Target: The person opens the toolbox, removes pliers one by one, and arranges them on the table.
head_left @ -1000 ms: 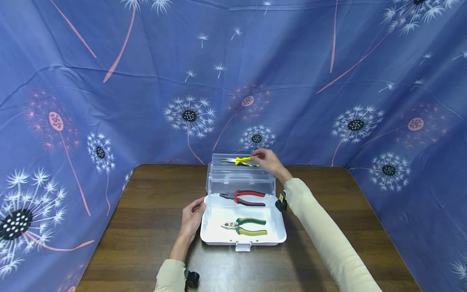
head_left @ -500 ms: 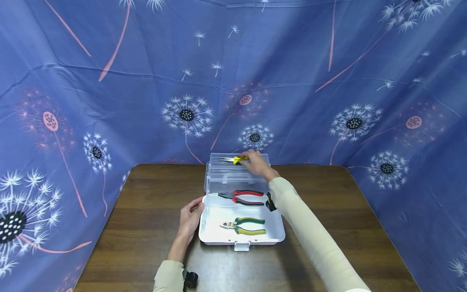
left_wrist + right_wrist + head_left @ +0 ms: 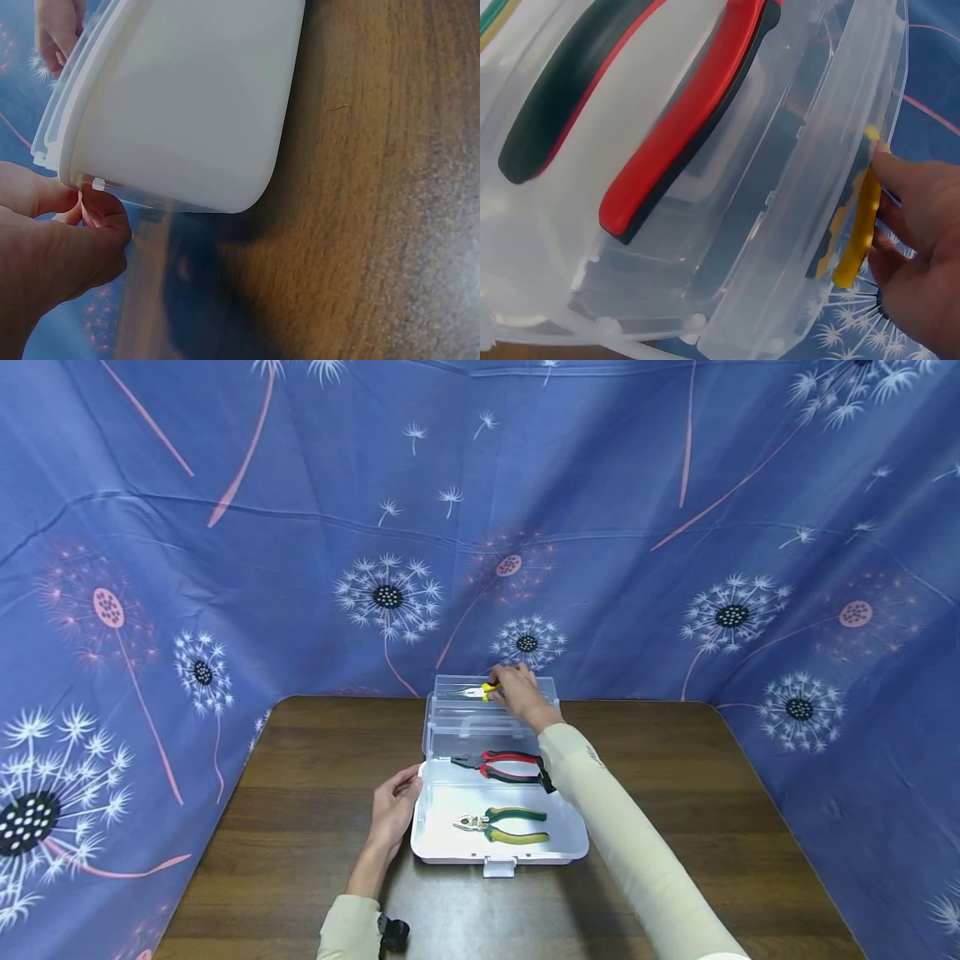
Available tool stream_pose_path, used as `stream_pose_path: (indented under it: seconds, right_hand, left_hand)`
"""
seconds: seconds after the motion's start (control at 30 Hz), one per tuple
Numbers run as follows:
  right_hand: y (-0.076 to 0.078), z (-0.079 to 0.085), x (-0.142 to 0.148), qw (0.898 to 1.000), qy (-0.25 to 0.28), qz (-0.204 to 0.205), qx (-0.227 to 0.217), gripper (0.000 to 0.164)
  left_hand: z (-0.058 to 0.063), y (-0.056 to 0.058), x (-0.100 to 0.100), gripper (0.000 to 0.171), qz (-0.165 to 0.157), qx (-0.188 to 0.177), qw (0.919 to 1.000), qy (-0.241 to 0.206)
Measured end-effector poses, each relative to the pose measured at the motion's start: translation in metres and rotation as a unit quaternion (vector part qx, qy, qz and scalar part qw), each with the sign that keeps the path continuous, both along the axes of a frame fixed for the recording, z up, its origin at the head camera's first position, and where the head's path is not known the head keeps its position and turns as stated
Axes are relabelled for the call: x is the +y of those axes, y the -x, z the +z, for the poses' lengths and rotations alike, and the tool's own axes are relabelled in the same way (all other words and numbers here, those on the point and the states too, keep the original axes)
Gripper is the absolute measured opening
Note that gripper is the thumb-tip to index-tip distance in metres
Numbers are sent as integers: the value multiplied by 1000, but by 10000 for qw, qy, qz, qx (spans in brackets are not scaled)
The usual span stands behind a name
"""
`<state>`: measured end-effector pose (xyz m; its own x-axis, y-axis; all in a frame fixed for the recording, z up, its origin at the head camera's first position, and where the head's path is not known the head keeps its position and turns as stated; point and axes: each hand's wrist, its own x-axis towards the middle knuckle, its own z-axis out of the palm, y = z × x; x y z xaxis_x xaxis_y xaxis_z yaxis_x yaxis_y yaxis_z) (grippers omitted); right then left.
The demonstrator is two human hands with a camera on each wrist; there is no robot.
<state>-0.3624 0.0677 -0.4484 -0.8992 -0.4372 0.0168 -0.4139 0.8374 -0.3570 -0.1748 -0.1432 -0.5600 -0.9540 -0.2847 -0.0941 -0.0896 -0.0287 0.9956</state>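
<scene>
An opened white toolbox (image 3: 442, 850) with clear fold-out trays stands on the table. My left hand (image 3: 393, 810) pinches its rim at the left side; in the left wrist view thumb and fingers meet at the rim's corner. At the top tray (image 3: 450, 681), my right hand (image 3: 519, 693) pinches the yellow handle of needle-nose pliers (image 3: 472, 692), whose jaws point left. Part of these pliers is hidden by the hand. Red and black combination pliers (image 3: 510, 757) lie in the lower tray, their handle ends partly behind the right wrist. Green and yellow pliers (image 3: 517, 837) lie in the front.
A white latch (image 3: 499, 867) hangs at the box's front edge. The brown wooden table (image 3: 330, 768) extends to both sides. A blue dandelion-patterned cloth (image 3: 600, 568) hangs behind and along the sides.
My right hand has moved left along the needle-nose pliers, from the handle ends toward the pivot. The left hand stays at the toolbox rim.
</scene>
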Motion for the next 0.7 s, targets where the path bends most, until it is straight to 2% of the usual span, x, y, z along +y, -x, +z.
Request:
stream_pose_path:
  seconds: [0.2, 0.43, 0.7]
  right_hand:
    - [2, 2, 0, 9969, -348, 536, 454, 33]
    - [4, 3, 6, 9899, -433, 1239, 530, 18]
    - [4, 8, 22, 9881, 326, 1385, 591, 19]
  left_hand:
    - [-4, 0, 0, 31, 74, 231, 9997, -62]
    - [-1, 1, 2, 32, 75, -36, 9999, -76]
    - [-1, 3, 1, 31, 124, -126, 9998, -73]
